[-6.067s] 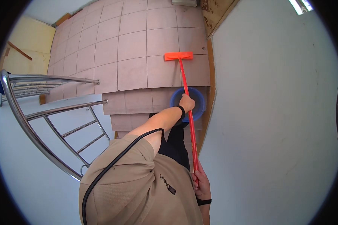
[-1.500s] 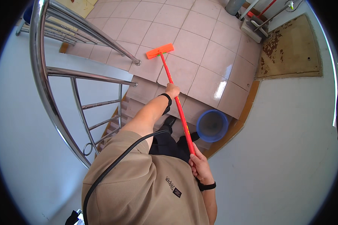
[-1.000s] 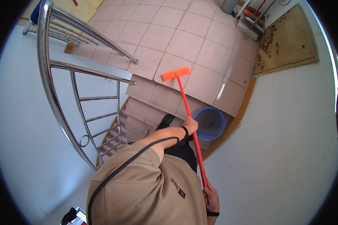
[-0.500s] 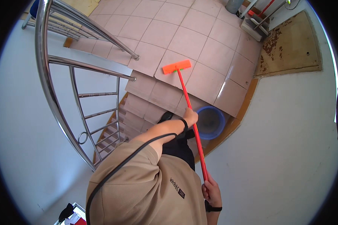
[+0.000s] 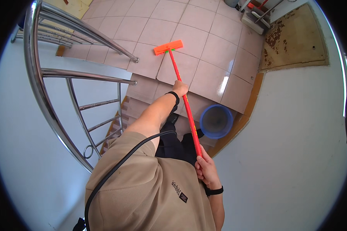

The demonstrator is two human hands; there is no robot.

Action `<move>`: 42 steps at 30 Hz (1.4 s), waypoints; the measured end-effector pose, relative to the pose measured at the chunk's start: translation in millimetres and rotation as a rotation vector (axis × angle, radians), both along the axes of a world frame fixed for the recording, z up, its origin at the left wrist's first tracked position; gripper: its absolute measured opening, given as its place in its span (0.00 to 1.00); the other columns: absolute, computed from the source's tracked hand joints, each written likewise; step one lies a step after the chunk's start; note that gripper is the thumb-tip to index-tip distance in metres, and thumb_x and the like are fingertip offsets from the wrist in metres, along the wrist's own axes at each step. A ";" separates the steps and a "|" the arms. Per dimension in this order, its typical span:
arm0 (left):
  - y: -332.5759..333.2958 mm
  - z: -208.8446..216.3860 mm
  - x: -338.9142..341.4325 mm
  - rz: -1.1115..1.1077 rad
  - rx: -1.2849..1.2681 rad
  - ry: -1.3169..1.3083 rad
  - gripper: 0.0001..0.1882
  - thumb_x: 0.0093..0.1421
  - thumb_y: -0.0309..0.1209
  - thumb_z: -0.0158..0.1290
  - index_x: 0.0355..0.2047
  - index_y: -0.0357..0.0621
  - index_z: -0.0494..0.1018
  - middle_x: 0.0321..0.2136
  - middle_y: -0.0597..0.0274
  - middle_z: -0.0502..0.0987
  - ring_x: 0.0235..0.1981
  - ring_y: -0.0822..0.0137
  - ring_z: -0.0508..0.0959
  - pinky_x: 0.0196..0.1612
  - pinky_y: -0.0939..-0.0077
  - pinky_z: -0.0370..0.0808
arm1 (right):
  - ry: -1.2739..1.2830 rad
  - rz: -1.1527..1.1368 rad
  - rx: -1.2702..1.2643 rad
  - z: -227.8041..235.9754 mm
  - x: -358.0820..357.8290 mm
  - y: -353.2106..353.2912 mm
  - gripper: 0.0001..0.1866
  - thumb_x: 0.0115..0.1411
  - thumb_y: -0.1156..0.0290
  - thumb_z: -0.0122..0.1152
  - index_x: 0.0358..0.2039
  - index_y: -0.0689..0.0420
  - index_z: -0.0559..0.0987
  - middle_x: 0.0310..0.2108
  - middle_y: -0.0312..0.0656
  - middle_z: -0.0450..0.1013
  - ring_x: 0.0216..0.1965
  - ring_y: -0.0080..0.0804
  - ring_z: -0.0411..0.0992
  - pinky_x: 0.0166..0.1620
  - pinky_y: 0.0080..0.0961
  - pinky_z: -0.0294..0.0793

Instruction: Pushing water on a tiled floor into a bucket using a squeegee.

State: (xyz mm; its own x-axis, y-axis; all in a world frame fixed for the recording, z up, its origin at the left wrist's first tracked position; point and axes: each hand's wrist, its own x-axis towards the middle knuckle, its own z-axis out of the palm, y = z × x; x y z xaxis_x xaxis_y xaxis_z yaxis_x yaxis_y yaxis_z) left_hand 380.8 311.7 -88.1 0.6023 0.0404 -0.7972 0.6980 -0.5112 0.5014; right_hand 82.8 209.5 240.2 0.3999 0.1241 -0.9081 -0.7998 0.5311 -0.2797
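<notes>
A long-handled scrub brush with a red pole (image 5: 189, 115) reaches away from me across the steps. Its orange head (image 5: 168, 47), fringed with green bristles, rests on the tiled landing. My left hand (image 5: 180, 88) is wrapped around the pole partway up, arm stretched forward. Lower down, near my waist, my right hand (image 5: 207, 169) grips the pole's near end. Just right of the pole, a blue basin (image 5: 230, 125) with murky grey water in it stands on a step by the wall.
Steel railing (image 5: 38, 84) rises on my left, beside stairs going down. Pinkish tiles (image 5: 189, 38) cover the landing. At the far right are a rusty panel (image 5: 293, 38) and cleaning tools (image 5: 253, 22). A black cable (image 5: 115, 167) runs over my left shoulder.
The brush head has slid farther away over the landing tiles and a little left. Both my hands have moved forward with the pole, still gripping it.
</notes>
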 end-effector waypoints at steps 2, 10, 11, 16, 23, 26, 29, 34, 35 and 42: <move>11.1 0.3 -9.7 0.013 0.048 -0.045 0.24 0.57 0.31 0.53 0.49 0.26 0.64 0.46 0.31 0.75 0.49 0.41 0.78 0.50 0.57 0.77 | -0.021 0.025 0.022 -0.5 -7.9 -3.4 0.30 0.71 0.69 0.44 0.72 0.38 0.54 0.19 0.27 0.61 0.13 0.13 0.53 0.14 0.11 0.50; -35.3 14.7 -131.7 -0.006 0.074 -0.120 0.22 0.58 0.29 0.50 0.50 0.27 0.62 0.45 0.28 0.74 0.49 0.37 0.76 0.52 0.53 0.74 | -0.036 -0.008 -0.058 -7.1 -127.0 -46.5 0.29 0.69 0.72 0.47 0.70 0.51 0.58 0.22 0.26 0.65 0.14 0.12 0.55 0.16 0.11 0.52; -43.9 17.0 -153.4 -0.031 0.103 -0.120 0.22 0.58 0.29 0.50 0.50 0.28 0.62 0.45 0.28 0.74 0.48 0.36 0.76 0.52 0.52 0.74 | -0.038 -0.013 -0.055 -5.9 -146.8 -50.8 0.29 0.69 0.72 0.47 0.70 0.51 0.58 0.22 0.26 0.65 0.14 0.12 0.55 0.16 0.11 0.52; -84.5 32.6 -244.2 -0.028 0.089 -0.065 0.22 0.60 0.29 0.48 0.50 0.28 0.61 0.44 0.29 0.75 0.47 0.36 0.77 0.52 0.51 0.74 | 0.118 -0.076 0.006 24.6 -212.3 -78.2 0.30 0.69 0.71 0.45 0.72 0.49 0.55 0.17 0.27 0.61 0.12 0.14 0.54 0.16 0.12 0.54; -104.1 59.5 -258.4 -0.044 0.111 -0.051 0.20 0.61 0.30 0.48 0.48 0.28 0.61 0.41 0.30 0.76 0.45 0.37 0.78 0.50 0.51 0.75 | 0.118 -0.114 0.006 42.2 -220.8 -102.6 0.30 0.67 0.74 0.47 0.70 0.54 0.58 0.19 0.24 0.63 0.12 0.12 0.55 0.16 0.12 0.53; -95.2 45.2 -237.1 -0.025 0.130 -0.085 0.20 0.60 0.30 0.49 0.47 0.28 0.61 0.40 0.30 0.76 0.45 0.37 0.78 0.49 0.50 0.75 | 0.110 -0.071 0.010 40.9 -196.1 -104.6 0.30 0.68 0.74 0.45 0.70 0.52 0.58 0.18 0.25 0.63 0.12 0.12 0.54 0.16 0.12 0.54; -84.9 34.2 -198.4 -0.035 0.109 -0.117 0.20 0.60 0.30 0.49 0.48 0.27 0.61 0.40 0.29 0.76 0.45 0.36 0.78 0.49 0.51 0.75 | 0.082 0.021 -0.018 33.2 -150.8 -91.9 0.31 0.69 0.73 0.46 0.71 0.49 0.56 0.18 0.27 0.62 0.12 0.13 0.54 0.15 0.12 0.53; -84.1 16.9 -115.4 -0.077 0.065 -0.121 0.21 0.58 0.30 0.51 0.48 0.27 0.63 0.42 0.30 0.76 0.47 0.38 0.78 0.49 0.52 0.75 | 0.060 -0.009 -0.109 18.9 -84.0 -63.0 0.30 0.69 0.71 0.45 0.71 0.47 0.56 0.18 0.26 0.62 0.12 0.13 0.54 0.14 0.13 0.52; -88.8 11.6 -104.4 -0.092 0.071 -0.153 0.20 0.58 0.31 0.51 0.46 0.28 0.65 0.40 0.31 0.77 0.44 0.38 0.78 0.47 0.52 0.76 | 0.066 -0.016 -0.131 19.7 -71.7 -55.9 0.30 0.69 0.71 0.44 0.71 0.46 0.56 0.18 0.26 0.62 0.12 0.13 0.55 0.14 0.12 0.52; -50.2 -39.5 0.0 -0.178 0.056 -0.055 0.24 0.58 0.30 0.52 0.51 0.27 0.64 0.46 0.33 0.76 0.50 0.42 0.77 0.52 0.59 0.76 | 0.018 -0.068 -0.039 1.9 0.6 -15.9 0.30 0.71 0.68 0.45 0.72 0.39 0.54 0.18 0.27 0.61 0.13 0.13 0.54 0.14 0.12 0.51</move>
